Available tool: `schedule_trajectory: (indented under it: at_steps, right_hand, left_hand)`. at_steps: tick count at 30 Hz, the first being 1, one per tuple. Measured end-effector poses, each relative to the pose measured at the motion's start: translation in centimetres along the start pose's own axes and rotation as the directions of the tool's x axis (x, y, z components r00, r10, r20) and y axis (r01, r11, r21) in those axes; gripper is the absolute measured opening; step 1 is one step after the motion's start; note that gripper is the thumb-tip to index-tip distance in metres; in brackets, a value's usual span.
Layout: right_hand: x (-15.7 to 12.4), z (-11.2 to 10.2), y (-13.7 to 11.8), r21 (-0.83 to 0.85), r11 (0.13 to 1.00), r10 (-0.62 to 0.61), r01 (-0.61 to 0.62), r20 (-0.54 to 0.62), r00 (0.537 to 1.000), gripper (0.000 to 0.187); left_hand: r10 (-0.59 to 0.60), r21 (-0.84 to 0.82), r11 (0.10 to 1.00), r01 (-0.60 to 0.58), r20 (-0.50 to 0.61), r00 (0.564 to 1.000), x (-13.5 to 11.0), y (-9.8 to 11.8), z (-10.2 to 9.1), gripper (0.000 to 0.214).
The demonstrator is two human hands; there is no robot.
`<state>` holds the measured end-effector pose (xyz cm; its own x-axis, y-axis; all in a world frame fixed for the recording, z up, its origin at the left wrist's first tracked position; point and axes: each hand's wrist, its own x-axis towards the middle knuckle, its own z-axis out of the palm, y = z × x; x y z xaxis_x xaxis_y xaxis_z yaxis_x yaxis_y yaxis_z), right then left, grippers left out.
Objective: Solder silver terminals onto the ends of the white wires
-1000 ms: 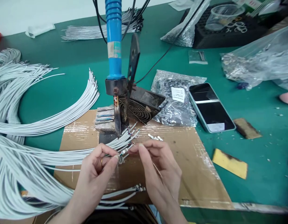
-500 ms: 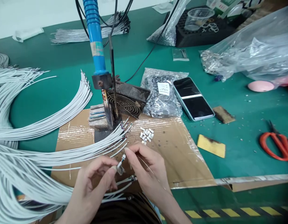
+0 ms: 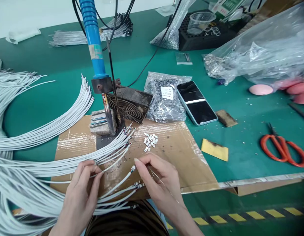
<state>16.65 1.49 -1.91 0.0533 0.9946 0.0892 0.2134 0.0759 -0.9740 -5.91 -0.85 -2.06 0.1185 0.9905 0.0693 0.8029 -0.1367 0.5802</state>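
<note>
My left hand (image 3: 84, 186) pinches a single white cable (image 3: 116, 160) beside the bundle of white cables (image 3: 75, 164); the cable's stripped end points up and to the right. My right hand (image 3: 159, 178) has thumb and forefinger closed on a thin solder wire (image 3: 164, 185), which trails back over the palm. Just left of the right fingertips lies a cable with a small white connector (image 3: 133, 168) on its end. Several connector-ended cables (image 3: 137, 186) lie below it. Behind the hands, a soldering iron with a blue handle (image 3: 93, 39) is held upright, tip down.
Small white connectors (image 3: 150, 141) are heaped on the cardboard (image 3: 176, 154). Behind them are a dark fan (image 3: 129, 105), a bag of black parts (image 3: 164, 105) and a phone (image 3: 196, 103). Red-handled scissors (image 3: 283, 150) and a yellow sponge (image 3: 214, 149) lie to the right.
My left hand has let go of the connector-ended cable and moved left to another white cable. The right hand stays near its place with the solder wire. The view has shifted slightly.
</note>
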Motion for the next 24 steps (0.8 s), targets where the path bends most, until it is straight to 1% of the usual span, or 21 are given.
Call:
schedule_trajectory:
  at_steps: [2,4,5,6,7,8,9,10,11,12,13,14,16,18,21,24]
  right_hand:
    - [-0.5,-0.8,0.4,-0.041,0.999,0.022,-0.02,0.044,0.999,0.033]
    - [-1.0,-2.0,1.1,-0.065,0.996,0.062,-0.057,0.075,0.995,0.033]
    - [-1.2,-2.6,1.4,-0.048,0.995,0.088,-0.085,0.072,0.993,0.032]
    - [-1.4,-3.3,1.8,0.006,0.993,0.121,-0.121,0.046,0.992,0.034]
    - [-1.6,-3.9,2.1,0.095,0.984,0.148,-0.149,0.016,0.989,0.042]
    - [-1.7,-4.4,2.3,0.188,0.967,0.182,-0.174,-0.026,0.983,0.051]
    - [-1.8,-4.7,2.3,0.266,0.944,0.222,-0.195,-0.075,0.972,0.06]
    - [-1.9,-4.8,2.3,0.318,0.925,0.254,-0.207,-0.115,0.96,0.066]
    - [-1.9,-4.8,2.1,0.341,0.913,0.285,-0.222,-0.147,0.947,0.067]
    - [-1.9,-4.5,1.8,0.34,0.909,0.309,-0.24,-0.163,0.937,0.063]
    - [-1.8,-4.0,1.5,0.323,0.912,0.314,-0.252,-0.156,0.936,0.056]
    - [-1.8,-3.4,1.1,0.303,0.916,0.315,-0.263,-0.134,0.94,0.046]
    - [-1.5,-1.9,0.4,0.268,0.931,0.277,-0.249,-0.074,0.958,0.026]
    - [-1.2,-0.4,0.0,0.261,0.947,0.198,-0.187,-0.015,0.98,0.015]
    - [-0.5,1.1,-0.3,0.291,0.948,0.114,-0.125,0.054,0.992,0.016]
    - [0.0,1.6,-0.7,0.307,0.943,0.099,-0.127,0.104,0.99,0.02]
  left_hand:
    - [-0.136,-0.125,0.982,0.142,0.056,0.989,0.0,1.1,-0.9,0.008]
    - [-0.238,-0.186,0.948,0.259,0.126,0.963,0.1,2.2,-2.0,0.013]
    - [-0.249,-0.209,0.936,0.285,0.18,0.952,0.2,2.8,-2.4,0.016]
    - [-0.225,-0.236,0.927,0.291,0.272,0.936,0.4,3.5,-2.8,0.016]
    - [-0.163,-0.28,0.916,0.287,0.393,0.905,0.6,4.0,-3.0,0.014]
    - [-0.097,-0.343,0.889,0.304,0.508,0.856,0.9,4.6,-3.1,0.011]
    - [-0.114,-0.398,0.838,0.374,0.542,0.832,1.2,5.0,-3.0,0.009]
    - [-0.133,-0.454,0.762,0.462,0.588,0.798,1.6,5.4,-2.7,0.016]
    - [-0.165,-0.494,0.672,0.552,0.626,0.762,2.0,5.6,-2.3,0.022]
    - [-0.194,-0.526,0.591,0.611,0.643,0.741,2.3,5.7,-1.8,0.028]
    - [-0.216,-0.561,0.517,0.646,0.645,0.733,2.7,5.7,-1.4,0.032]
    - [-0.235,-0.596,0.456,0.661,0.636,0.735,3.0,5.6,-1.0,0.035]
    - [-0.266,-0.648,0.374,0.663,0.61,0.746,3.4,5.4,-0.5,0.04]
    - [-0.288,-0.672,0.331,0.662,0.596,0.749,3.5,5.2,-0.5,0.042]
    - [-0.299,-0.692,0.293,0.66,0.589,0.751,3.3,5.1,-0.7,0.041]
    - [-0.288,-0.716,0.253,0.651,0.587,0.757,3.1,5.2,-0.8,0.039]
